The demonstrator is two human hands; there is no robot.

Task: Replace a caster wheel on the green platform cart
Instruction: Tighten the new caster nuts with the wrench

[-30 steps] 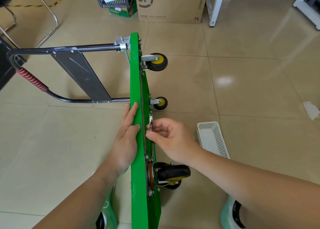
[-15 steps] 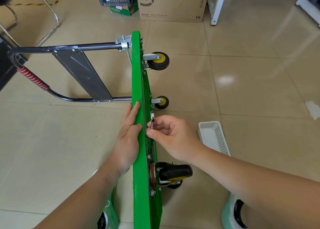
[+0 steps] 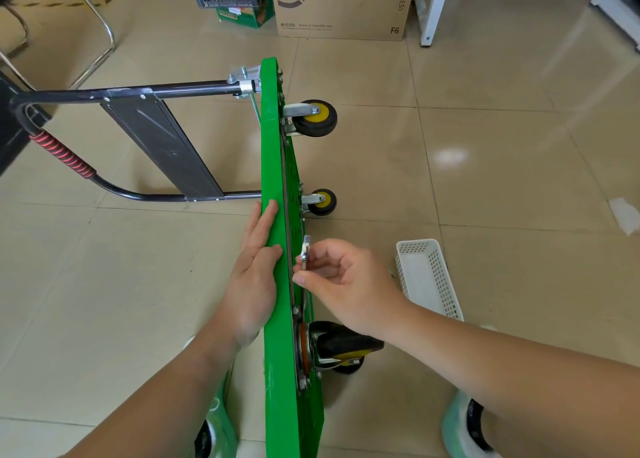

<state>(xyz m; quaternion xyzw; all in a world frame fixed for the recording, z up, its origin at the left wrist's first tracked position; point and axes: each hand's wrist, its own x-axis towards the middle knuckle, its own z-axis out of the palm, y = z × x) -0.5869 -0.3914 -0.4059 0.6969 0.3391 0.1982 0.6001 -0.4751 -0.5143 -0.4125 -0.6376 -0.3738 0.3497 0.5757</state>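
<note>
1. My left hand and right hand are bare, no gloves or rings.
2. My forearms show no sleeves.
3. I wear pale green shoes with dark openings.

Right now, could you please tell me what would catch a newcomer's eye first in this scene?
The bright green plastic cart deck stands on edge on the tiled floor, its yellow-hubbed black caster wheels pointing right. The left hand lies flat on the deck's top edge, while the fingers of the right hand pinch a small silver metal wrench at the underside. A white perforated plastic basket sits on the floor to the right.
</note>
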